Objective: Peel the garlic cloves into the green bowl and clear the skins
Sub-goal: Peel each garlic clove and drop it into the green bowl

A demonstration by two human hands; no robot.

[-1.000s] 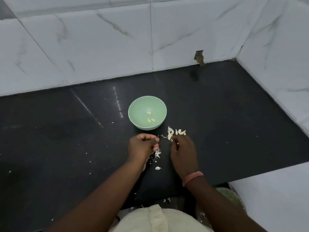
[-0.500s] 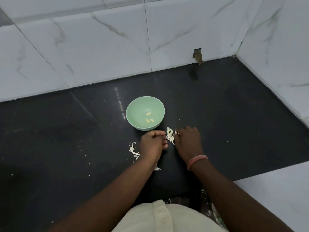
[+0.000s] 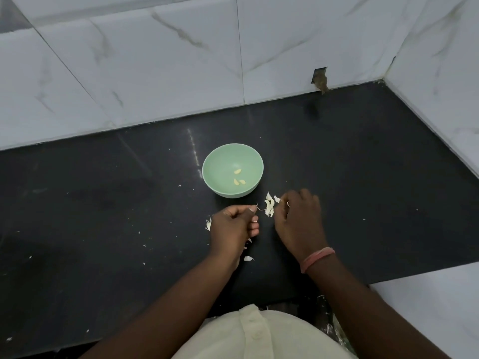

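The green bowl [image 3: 220, 161] stands on the black counter [image 3: 103, 203] and holds three peeled garlic cloves [image 3: 239, 177]. Just in front of it, to the right, lies a small heap of white garlic skins [image 3: 269, 206]. My left hand [image 3: 233, 229] is curled and pinches a thin strand of skin that runs to the heap. My right hand [image 3: 298, 221] is curled at the heap's right side, its fingertips pinching a white piece of skin. Any unpeeled cloves there are hidden under my right hand.
Loose skins lie left of my left hand [image 3: 208, 224] and below it [image 3: 248, 258], with small flecks across the counter. White marble walls close the back and right; a broken hole [image 3: 320, 82] is in the back wall. A white ledge [image 3: 427, 307] lies at the near right.
Both hands moved forward to the skin heap beside the bowl. My right hand now covers the cloves that lay right of the heap. My left hand left some skins behind.
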